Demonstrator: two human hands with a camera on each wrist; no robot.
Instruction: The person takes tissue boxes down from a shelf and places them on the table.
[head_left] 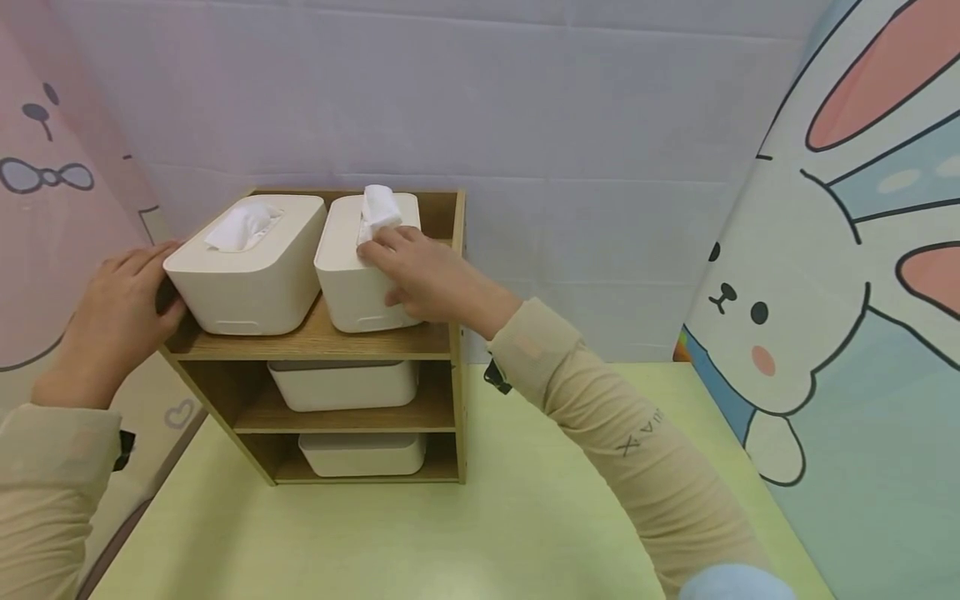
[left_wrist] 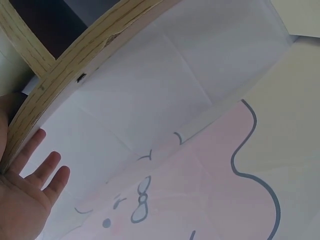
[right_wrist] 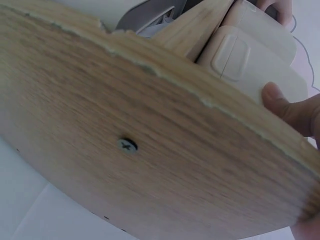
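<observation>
Two cream tissue boxes stand side by side on the wooden shelf unit [head_left: 315, 342]. White tissue sticks up from both the left tissue box [head_left: 247, 287] and the right tissue box [head_left: 348, 300]. My right hand [head_left: 420, 271] holds the right box by its front right part, fingers over the lid close to the tissue [head_left: 381, 207]. In the right wrist view its thumb [right_wrist: 275, 97] meets the box. Beside the left box, my left hand [head_left: 120, 312] rests at the unit's left side. The left wrist view shows its fingers [left_wrist: 47, 167] extended along the panel's outside.
Lower in the unit, a cream box [head_left: 352, 387] sits on the middle shelf and another cream box [head_left: 363, 457] on the bottom one. The unit stands on a pale green table [head_left: 540, 508]. Cartoon-printed walls flank it, with a white cloth [head_left: 570, 167] behind.
</observation>
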